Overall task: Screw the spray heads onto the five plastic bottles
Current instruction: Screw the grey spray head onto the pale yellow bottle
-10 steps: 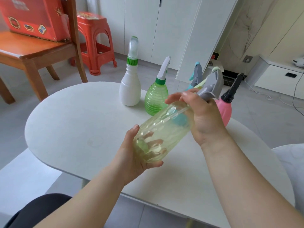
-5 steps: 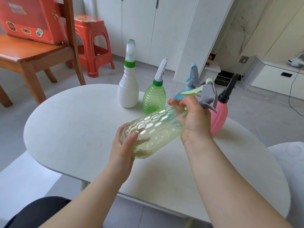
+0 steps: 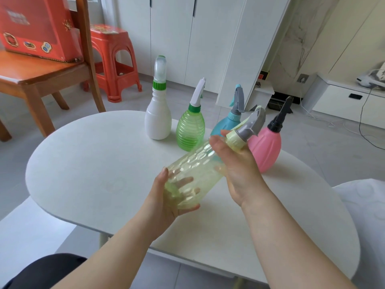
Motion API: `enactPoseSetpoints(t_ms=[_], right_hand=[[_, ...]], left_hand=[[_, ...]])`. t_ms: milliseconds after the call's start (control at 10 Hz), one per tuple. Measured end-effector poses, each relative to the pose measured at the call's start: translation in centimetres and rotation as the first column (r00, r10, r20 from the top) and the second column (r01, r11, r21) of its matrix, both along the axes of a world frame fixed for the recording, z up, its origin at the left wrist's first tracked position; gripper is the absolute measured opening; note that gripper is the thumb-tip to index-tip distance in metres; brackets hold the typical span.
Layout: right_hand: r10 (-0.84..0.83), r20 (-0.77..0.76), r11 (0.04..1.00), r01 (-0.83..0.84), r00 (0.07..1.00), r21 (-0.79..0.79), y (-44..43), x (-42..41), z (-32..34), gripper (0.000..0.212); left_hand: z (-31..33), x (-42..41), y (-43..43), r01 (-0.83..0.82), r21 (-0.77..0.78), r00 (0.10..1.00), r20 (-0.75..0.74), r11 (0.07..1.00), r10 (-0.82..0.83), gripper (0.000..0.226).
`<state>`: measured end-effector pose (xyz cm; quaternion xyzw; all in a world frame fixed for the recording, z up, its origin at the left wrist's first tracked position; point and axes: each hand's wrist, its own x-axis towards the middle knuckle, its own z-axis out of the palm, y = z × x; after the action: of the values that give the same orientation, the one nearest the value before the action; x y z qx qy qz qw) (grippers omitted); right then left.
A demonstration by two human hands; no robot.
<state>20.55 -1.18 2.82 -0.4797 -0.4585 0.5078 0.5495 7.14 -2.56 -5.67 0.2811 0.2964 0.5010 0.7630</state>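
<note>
- White oval table (image 3: pixel 93 163): four bottles stand in a row at its far side, each with a spray head on.
- Yellow-green bottle (image 3: pixel 193 165): held tilted above the table, with its grey spray head (image 3: pixel 252 124) pointing away. It is see-through, and fingers show through its wall.
- Right hand (image 3: pixel 237 165): thumb and fingers are curled loosely round the bottle's neck, at the pale collar.
- Left hand (image 3: pixel 166 203): it cups the base, with the thumb on top and the fingers wrapped beneath.
- White bottle (image 3: pixel 158 124): leftmost in the row and opaque, so its contents are hidden.
- Pink bottle (image 3: pixel 264 147): rightmost and opaque.
- Green ribbed bottle (image 3: pixel 190 130): translucent; I cannot tell its contents.
- Blue bottle (image 3: pixel 225 124): partly hidden behind the held bottle.
</note>
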Motion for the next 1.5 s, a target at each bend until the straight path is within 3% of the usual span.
enactPoseSetpoints(t_ms=[100,200,300,400,500,600,700,900,1200,1500], right_hand=[[0.021,0.146,1.000,-0.021,0.989,-0.001,-0.7,0.2,0.1,0.049],[-0.015,0.209,1.000,0.015,0.978,0.001,-0.9,0.8,0.7,0.055],[-0.047,0.224,0.997,0.031,0.973,0.074,-0.9,2.6,1.8,0.042],[-0.115,0.273,0.990,0.087,0.955,0.114,-0.8,6.1,2.8,0.035],[-0.214,0.383,0.976,0.178,0.899,0.128,-0.5,10.4,3.4,0.038],[-0.317,0.468,0.948,0.291,0.825,0.130,0.1,14.7,3.1,0.044],[-0.380,0.525,0.919,0.374,0.761,0.123,1.1,17.9,2.2,0.043],[-0.421,0.567,0.887,0.454,0.709,0.091,4.1,21.0,0.3,0.045],[-0.367,0.632,0.908,0.411,0.683,0.083,6.7,22.1,-1.1,0.056],[-0.316,0.601,0.924,0.383,0.734,0.018,6.7,23.0,-1.8,0.063]], left_hand=[[0.0,0.3,0.0,-0.005,0.033,1.000,-0.004,0.999,0.005,0.056],[0.5,0.5,-0.1,-0.028,0.110,0.994,-0.099,0.994,0.039,0.060],[0.4,1.1,0.1,-0.114,0.152,0.948,-0.279,0.982,0.153,0.053],[-0.8,1.1,0.3,-0.085,0.459,0.581,-0.699,0.885,0.418,0.032],[-2.1,1.6,0.6,0.173,0.524,0.168,-0.850,0.834,0.499,0.049],[-2.9,2.0,1.1,0.296,0.423,-0.058,-0.887,0.857,0.458,0.053],[-3.2,2.4,1.3,0.374,0.370,-0.171,-0.874,0.851,0.455,0.054],[-3.2,2.5,1.3,0.390,0.350,-0.215,-0.865,0.851,0.454,0.053],[-3.2,2.7,1.4,0.387,0.348,-0.230,-0.860,0.854,0.455,0.053],[-3.1,2.7,1.3,0.378,0.354,-0.225,-0.861,0.855,0.456,0.053]])
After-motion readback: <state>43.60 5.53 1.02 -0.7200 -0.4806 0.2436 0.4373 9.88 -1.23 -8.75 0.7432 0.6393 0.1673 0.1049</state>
